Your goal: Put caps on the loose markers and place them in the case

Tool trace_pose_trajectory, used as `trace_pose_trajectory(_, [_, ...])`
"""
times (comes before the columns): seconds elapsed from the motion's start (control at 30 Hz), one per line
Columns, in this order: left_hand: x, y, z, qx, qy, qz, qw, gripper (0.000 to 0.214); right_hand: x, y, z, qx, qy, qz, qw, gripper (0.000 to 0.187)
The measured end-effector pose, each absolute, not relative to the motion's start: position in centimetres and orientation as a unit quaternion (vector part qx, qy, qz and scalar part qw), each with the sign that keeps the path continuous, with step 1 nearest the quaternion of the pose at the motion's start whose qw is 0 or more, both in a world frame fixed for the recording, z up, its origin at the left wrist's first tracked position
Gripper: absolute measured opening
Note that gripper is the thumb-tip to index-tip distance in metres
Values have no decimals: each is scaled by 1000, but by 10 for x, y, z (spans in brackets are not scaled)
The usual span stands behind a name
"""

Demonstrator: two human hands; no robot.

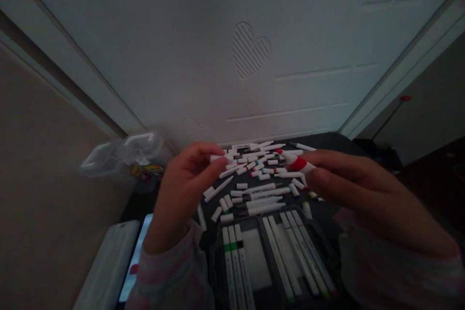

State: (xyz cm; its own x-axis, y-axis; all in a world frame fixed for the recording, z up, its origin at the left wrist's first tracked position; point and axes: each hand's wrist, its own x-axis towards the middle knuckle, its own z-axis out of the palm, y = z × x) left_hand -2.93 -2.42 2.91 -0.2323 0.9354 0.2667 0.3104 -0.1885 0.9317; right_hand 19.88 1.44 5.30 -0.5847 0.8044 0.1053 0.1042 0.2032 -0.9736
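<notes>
Between the thumb and fingers of my left hand [192, 179] is a small white marker cap [218, 159]. My right hand [348, 184] grips a white marker [296, 161] with a red band, its red tip bare and pointing left toward the other hand. Many white markers [259, 193] and loose caps [227, 202] lie scattered on the dark surface between and beyond the hands. Below the hands is an open marker case [259, 223], with several white markers [236, 256] in its left half and several more [298, 252] in its right half.
A clear plastic container [123, 155] with a handle stands at the left. A phone [136, 261] with a lit screen lies beside a long white box [109, 261] at the lower left. A white panel [203, 58] with embossed hearts rises behind the markers.
</notes>
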Motion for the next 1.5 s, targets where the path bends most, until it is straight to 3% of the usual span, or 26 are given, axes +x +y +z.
trace_pose_trajectory(0.2, [-19, 23, -23, 728, 663, 117, 129, 17, 203, 14, 55, -315, -616, 623, 365, 16])
trace_pose_trajectory(0.27, [-16, 33, -41, 725, 672, 85, 129, 17, 204, 13, 56, -315, -608, 626, 372, 16])
trace_pose_trajectory(0.67, [-19, 46, -71, 737, 660, 31, 143, 13, 206, 16, 46, -345, -605, 572, 434, 13])
trace_pose_trajectory(0.9, [-22, 48, -73, 742, 653, 33, 146, 11, 204, 16, 50, -331, -624, 565, 427, 11])
trace_pose_trajectory(1.2, [-20, 48, -74, 738, 657, 44, 147, 30, 209, 18, 51, -365, -636, 531, 425, 13])
trace_pose_trajectory(1.5, [-18, 47, -66, 740, 656, 31, 143, 28, 209, 19, 55, -382, -624, 532, 427, 14])
